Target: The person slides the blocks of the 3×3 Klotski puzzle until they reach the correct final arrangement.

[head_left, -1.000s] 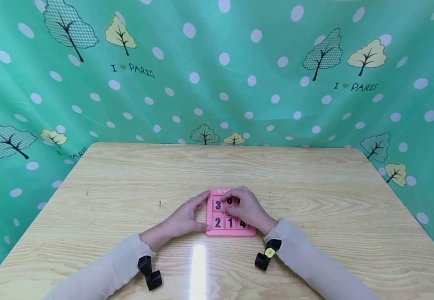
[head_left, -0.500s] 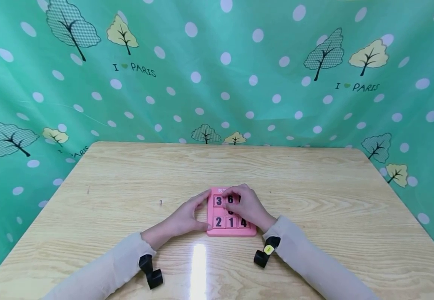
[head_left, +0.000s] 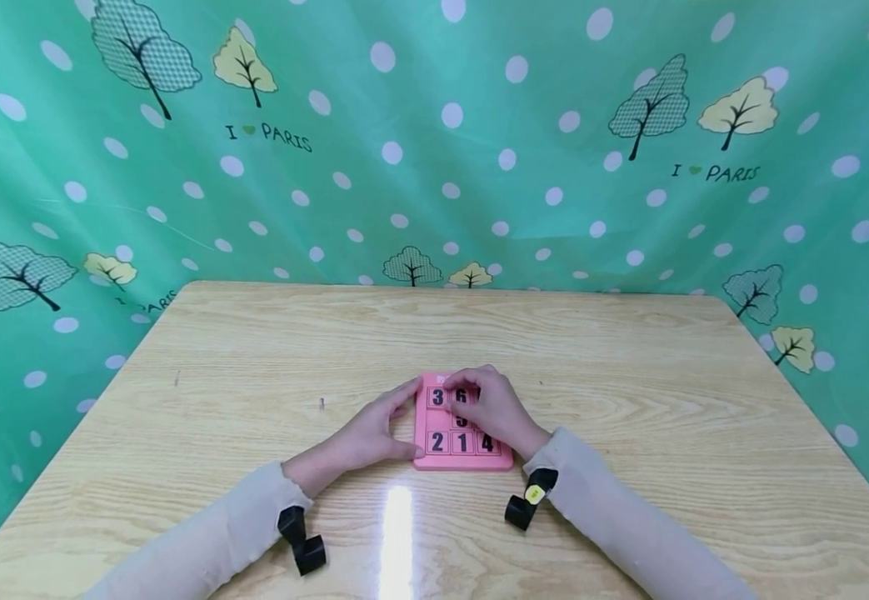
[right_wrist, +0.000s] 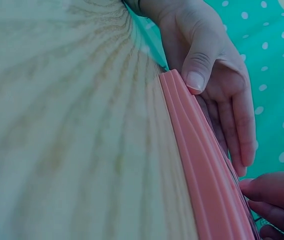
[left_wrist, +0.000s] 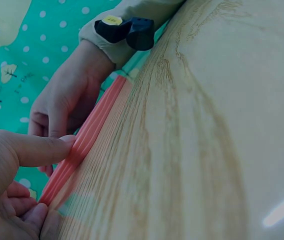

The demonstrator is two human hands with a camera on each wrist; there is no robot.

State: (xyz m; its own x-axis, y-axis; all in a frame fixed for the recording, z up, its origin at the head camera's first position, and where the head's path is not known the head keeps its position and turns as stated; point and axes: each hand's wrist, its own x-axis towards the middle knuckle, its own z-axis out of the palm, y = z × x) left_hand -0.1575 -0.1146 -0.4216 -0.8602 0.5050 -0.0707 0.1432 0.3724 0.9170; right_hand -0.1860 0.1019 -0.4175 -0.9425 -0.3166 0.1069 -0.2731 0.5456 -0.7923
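The pink puzzle (head_left: 440, 421) lies lengthwise, its lettered end (head_left: 441, 379) pointing away

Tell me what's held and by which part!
The left hand holds the pink puzzle by its left edge; the right hand is over the tiles, grip unclear.

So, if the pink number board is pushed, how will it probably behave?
The pink number board looks stiff, since its rim runs straight. Lying flat and low on the table, it will probably slide rather than tip. The table's glare hints at little grip; the left hand may steady it.
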